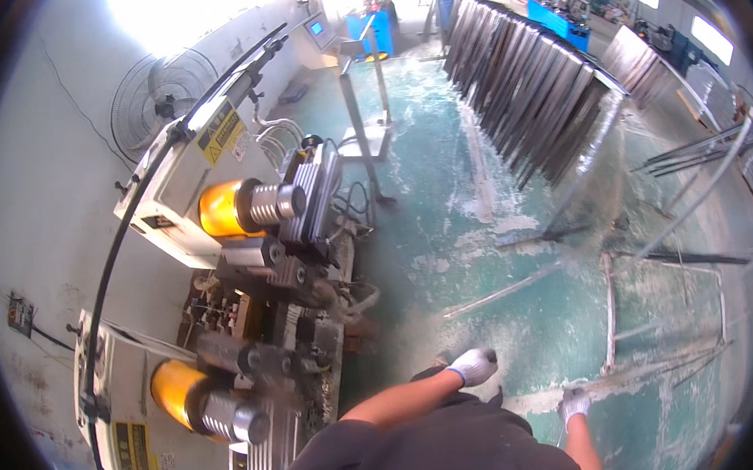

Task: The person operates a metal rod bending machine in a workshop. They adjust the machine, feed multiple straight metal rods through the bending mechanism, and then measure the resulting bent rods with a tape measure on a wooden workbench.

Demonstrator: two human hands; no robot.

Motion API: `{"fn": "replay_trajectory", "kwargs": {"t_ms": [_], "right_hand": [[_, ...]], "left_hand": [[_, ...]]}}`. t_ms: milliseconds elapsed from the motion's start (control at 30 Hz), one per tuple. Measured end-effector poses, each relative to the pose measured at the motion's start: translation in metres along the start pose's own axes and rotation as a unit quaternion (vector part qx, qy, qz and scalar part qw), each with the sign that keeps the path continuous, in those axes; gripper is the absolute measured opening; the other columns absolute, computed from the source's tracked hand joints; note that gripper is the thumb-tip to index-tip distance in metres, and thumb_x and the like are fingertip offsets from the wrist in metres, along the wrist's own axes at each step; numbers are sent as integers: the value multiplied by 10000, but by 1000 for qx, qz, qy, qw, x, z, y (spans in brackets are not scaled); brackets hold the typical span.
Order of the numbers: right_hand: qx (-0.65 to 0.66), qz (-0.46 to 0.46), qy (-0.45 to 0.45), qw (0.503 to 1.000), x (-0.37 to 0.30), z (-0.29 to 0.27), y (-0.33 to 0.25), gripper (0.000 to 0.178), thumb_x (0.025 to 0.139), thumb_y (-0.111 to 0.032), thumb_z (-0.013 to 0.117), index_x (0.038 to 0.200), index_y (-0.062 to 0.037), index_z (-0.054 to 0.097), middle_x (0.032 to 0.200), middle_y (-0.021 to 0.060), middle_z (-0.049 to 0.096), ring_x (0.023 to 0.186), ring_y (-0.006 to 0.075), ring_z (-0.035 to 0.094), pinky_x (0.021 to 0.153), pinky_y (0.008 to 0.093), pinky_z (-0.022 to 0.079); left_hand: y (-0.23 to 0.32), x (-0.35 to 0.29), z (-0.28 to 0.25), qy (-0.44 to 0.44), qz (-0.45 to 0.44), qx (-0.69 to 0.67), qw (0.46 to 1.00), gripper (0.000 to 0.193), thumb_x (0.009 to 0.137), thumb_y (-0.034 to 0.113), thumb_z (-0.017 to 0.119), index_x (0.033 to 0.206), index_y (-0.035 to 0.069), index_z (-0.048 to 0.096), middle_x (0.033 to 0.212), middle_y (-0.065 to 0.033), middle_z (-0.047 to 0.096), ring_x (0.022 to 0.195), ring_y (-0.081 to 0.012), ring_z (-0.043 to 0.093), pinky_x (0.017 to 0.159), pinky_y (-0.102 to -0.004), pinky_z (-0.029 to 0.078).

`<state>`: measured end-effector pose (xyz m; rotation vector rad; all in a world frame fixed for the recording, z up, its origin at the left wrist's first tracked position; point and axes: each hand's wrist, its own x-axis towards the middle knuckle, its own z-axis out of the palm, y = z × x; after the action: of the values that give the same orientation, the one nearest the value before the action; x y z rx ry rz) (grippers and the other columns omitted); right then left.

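My left hand (477, 366), in a pale glove with a dark patch at the fingers, is held out in front of my body. Its fingers are curled in, and nothing shows in them. My right hand (574, 405), gloved too, is lower and further right, by my side. Its fingers look bent closed; whatever they may hold is hidden. Neither hand touches the machine on the left, which has two pale housings with orange-yellow motor covers (226, 209) and grey metal rollers (276, 203). A dark work shirt (433, 451) covers my torso.
Many long metal strips (522, 80) lean in a row on a rack ahead. Thin metal bars (509, 289) and a rectangular frame (610, 311) are on the worn green floor (419, 224) at right. A fan (161, 102) and a control screen (317, 29) are at far left.
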<state>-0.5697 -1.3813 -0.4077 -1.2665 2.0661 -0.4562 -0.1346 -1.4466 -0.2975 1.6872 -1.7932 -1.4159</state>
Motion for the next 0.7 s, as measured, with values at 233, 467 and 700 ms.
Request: {"fn": "replay_trajectory", "kwargs": {"t_ms": [233,467,700], "right_hand": [[-552,-24,-356,753,65,28,-88,413,987,-435,695,1273,-160,809,1255,100,818,1180,320,763,966,487,620],[-548,-129,-305,768,274,92,-174,352,992,-372,708,1147,-82,832,1093,134,841,981,371,788,841,504,610],[-122,-141,-89,979,498,106,-468,218,971,-192,725,1001,9,803,816,151,778,777,251,747,724,432,580]], "left_hand": [[45,122,-200,166,-32,-92,981,355,1005,311,652,1211,43,757,1153,-258,779,1095,-467,744,955,-512,587],[39,263,-300,211,-63,-87,971,338,1020,290,664,1195,17,758,1112,-236,789,1056,-390,769,930,-463,586],[94,351,-410,207,-39,-80,974,309,1019,248,707,1228,24,745,1123,-209,792,1064,-358,781,956,-446,593]]}}
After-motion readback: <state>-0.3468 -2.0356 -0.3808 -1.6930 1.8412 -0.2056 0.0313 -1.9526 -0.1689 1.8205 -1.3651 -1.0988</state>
